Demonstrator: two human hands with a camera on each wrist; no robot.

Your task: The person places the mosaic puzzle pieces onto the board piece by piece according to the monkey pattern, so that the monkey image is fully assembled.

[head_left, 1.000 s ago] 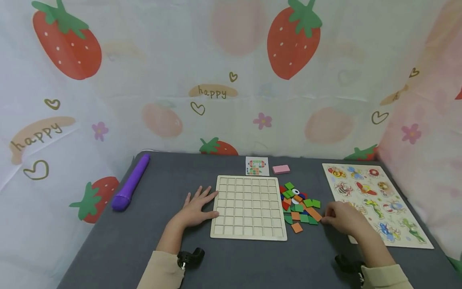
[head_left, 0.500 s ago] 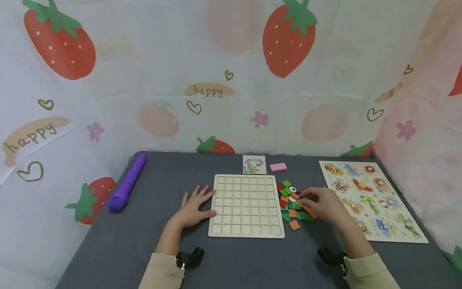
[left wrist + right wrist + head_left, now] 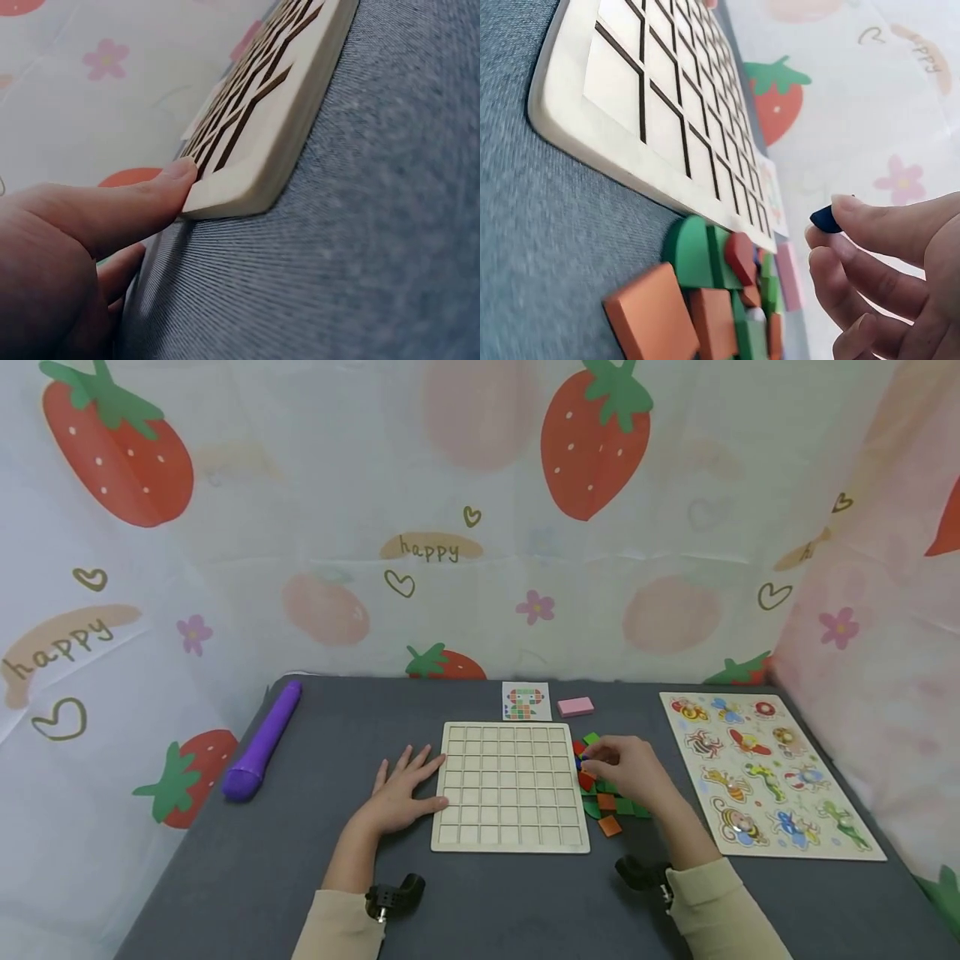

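Observation:
My left hand [image 3: 401,797] lies with fingers spread at the left side of a pale wooden grid board [image 3: 512,787]. Its thumb [image 3: 161,196] presses on the board's rim. My right hand [image 3: 630,767] is over the pile beside the board's right edge, pinching a small dark blue piece [image 3: 824,220] between thumb and index finger. Most of that piece is covered by the fingertips. Flat coloured pieces lie below: an orange square [image 3: 654,311], a green rounded piece [image 3: 692,253], a red one [image 3: 740,259] and several others, partly hidden by the hand in the head view.
Behind the board are a printed pattern card [image 3: 526,702] and a pink block [image 3: 576,707]. To the right lies a board with insect pictures [image 3: 772,777]. A purple microphone-shaped object [image 3: 262,742] lies at the left table edge. A strawberry-print curtain [image 3: 330,460] hangs behind.
My right hand has moved left from the pile's right side to above it, near the board, and now has the small blue piece. The left hand stays at the board; the head view shifts slightly.

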